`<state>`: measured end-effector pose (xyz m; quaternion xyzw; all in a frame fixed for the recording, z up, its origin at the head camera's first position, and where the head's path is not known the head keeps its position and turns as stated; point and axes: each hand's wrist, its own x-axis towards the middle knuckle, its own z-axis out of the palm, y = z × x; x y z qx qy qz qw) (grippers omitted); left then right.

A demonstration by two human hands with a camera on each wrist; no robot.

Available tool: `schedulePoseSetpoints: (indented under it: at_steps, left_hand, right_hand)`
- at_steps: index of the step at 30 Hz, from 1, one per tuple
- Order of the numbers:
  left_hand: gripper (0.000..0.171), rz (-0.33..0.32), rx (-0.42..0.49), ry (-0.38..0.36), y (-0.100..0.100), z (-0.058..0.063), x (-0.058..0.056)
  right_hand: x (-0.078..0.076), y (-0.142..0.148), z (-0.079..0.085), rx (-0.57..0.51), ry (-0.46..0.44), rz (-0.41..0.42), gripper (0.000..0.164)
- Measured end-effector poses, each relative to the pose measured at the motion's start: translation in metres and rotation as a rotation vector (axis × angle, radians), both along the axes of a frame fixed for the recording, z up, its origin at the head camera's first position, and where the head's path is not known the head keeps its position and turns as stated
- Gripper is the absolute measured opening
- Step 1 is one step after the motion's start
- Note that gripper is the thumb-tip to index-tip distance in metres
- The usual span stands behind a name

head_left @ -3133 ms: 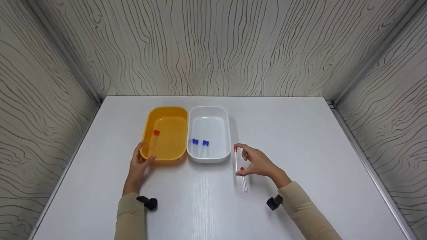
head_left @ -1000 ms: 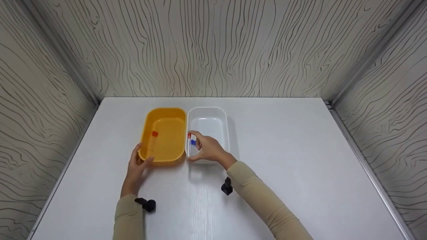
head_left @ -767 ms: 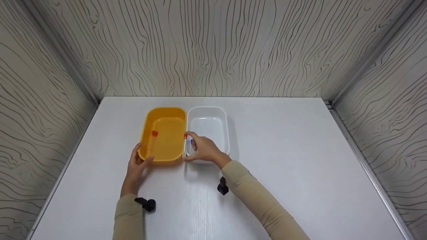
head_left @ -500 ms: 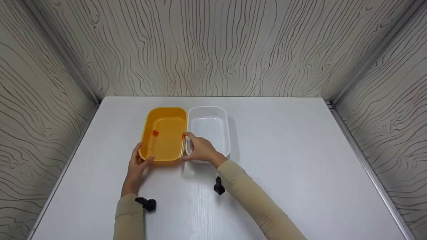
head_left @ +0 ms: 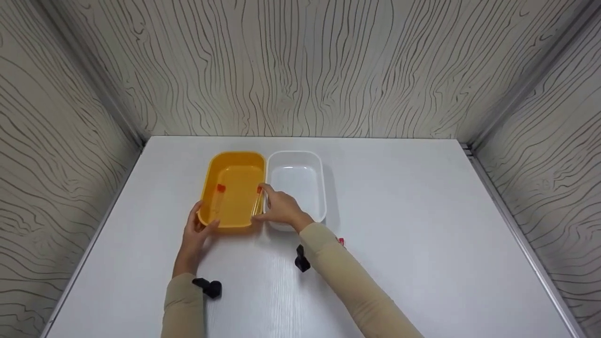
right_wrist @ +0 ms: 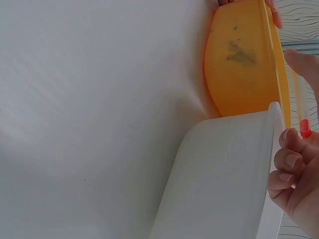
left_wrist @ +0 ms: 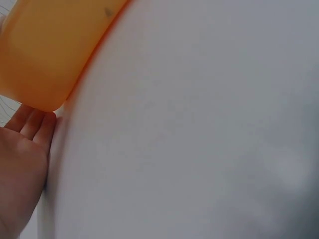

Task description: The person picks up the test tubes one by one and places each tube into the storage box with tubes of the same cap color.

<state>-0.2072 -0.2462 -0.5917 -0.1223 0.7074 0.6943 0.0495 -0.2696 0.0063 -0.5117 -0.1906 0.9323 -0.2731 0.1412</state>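
Note:
My right hand (head_left: pixel 283 208) pinches a clear test tube with a red cap (head_left: pixel 257 201) lengthwise between thumb and index finger, over the right side of the yellow tray (head_left: pixel 238 157). In the right wrist view the tube's red cap (right_wrist: pixel 305 128) is beside the index finger. At the tray's front left corner, my left hand (head_left: pixel 193 237) holds on, thumb at the front rim and fingers along the outer left side. Inside this tray lie red-capped tubes (head_left: pixel 220 188), their number unclear. The right hand and sleeve hide part of the white tray (head_left: pixel 295 153).
The white tray stands right against the yellow one. Another red cap (head_left: pixel 341 241) peeks out beside the right sleeve on the table; the rest of that tube is covered. Patterned panels (head_left: pixel 300 70) enclose the table at the back and sides.
My right hand has carried the red-capped tube leftward from beside the white tray, across it, to above the yellow tray. Its arm now covers the other tube. The left hand keeps its place.

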Motion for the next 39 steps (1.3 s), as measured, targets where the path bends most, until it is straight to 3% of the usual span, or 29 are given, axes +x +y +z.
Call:
schedulePoseSetpoints:
  at_steps: [8,15,22,39]
  left_hand:
    - [0.083,-0.013,-0.007,0.006,-0.001,-0.001,0.0]
    - [0.084,-0.014,0.032,-0.034,0.004,0.019,0.006]
    - [0.087,0.004,0.015,-0.041,0.001,0.003,-0.001]
    - [0.077,0.006,0.035,-0.041,0.0,0.002,-0.002]
  right_hand:
    - [0.0,0.0,-0.005,-0.006,-0.052,-0.025,0.099]
    - [-0.002,0.001,-0.007,-0.004,-0.066,-0.015,0.099]
    - [-0.002,0.002,-0.007,-0.017,-0.088,-0.009,0.098]
    - [-0.001,0.005,-0.009,-0.064,-0.067,0.002,0.096]
